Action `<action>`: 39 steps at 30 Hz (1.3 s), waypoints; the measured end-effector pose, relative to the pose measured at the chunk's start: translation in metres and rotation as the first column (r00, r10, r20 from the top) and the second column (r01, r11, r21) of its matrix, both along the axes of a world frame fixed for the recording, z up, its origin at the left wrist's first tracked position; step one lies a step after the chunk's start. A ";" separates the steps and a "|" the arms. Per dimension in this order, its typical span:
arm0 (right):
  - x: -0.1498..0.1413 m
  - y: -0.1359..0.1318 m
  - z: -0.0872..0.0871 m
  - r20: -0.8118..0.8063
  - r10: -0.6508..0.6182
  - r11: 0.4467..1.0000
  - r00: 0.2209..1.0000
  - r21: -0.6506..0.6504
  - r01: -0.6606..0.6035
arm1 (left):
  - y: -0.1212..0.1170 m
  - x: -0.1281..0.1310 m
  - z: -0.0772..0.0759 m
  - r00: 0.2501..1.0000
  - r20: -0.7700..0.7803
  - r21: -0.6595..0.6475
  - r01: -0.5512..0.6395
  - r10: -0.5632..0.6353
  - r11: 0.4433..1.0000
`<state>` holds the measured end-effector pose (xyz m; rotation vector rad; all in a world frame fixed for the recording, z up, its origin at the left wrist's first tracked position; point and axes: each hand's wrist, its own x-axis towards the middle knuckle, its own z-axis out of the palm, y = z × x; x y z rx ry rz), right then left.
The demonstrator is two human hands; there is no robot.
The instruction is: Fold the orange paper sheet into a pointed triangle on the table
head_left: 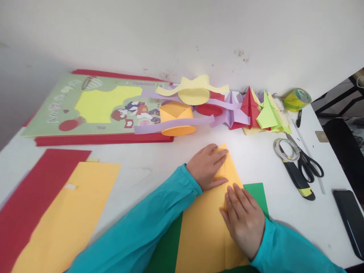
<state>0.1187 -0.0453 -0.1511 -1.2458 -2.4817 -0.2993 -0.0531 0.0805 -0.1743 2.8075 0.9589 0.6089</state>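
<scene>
A sheet of orange-yellow paper (201, 235) lies in front of me, its far end folded to a point and a crease running down its middle. My left hand (209, 167) rests on the pointed end, fingers stretched over the folded flap. Lower on the right edge, my right hand (244, 220) lies flat on the paper with its fingers extended. Both hands press the sheet from above; neither grips it. Beneath it, green paper (258, 197) shows at both sides.
A red sheet (42, 189) and another yellow-orange sheet (74, 212) lie left. Behind are a green paper pack (71, 113), folded paper planes (250, 110) and paper-strip crafts (195, 94). Rightward sit a tape roll (287, 149), utility knife (298, 180), scissors (309, 167) and phone (349, 220).
</scene>
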 end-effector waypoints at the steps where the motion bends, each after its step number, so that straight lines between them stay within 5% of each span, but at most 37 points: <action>1: 0.000 0.000 0.000 0.000 0.000 1.000 1.000 -0.004 0.000 | 0.000 0.000 0.001 1.000 0.005 0.002 0.009 -0.009 1.000; 15: 0.000 -0.001 -0.002 0.007 -0.003 1.000 1.000 0.002 0.003 | 0.006 0.001 0.006 1.000 0.003 0.027 0.009 -0.009 1.000; 25: -0.001 0.000 -0.001 0.009 -0.002 1.000 1.000 0.014 0.002 | 0.005 0.004 0.003 0.985 -0.137 0.093 -0.094 0.106 0.991; 39: 0.000 -0.001 -0.004 -0.007 -0.007 1.000 1.000 0.019 0.007 | 0.002 0.007 0.006 0.970 -0.188 0.002 -0.159 0.157 0.987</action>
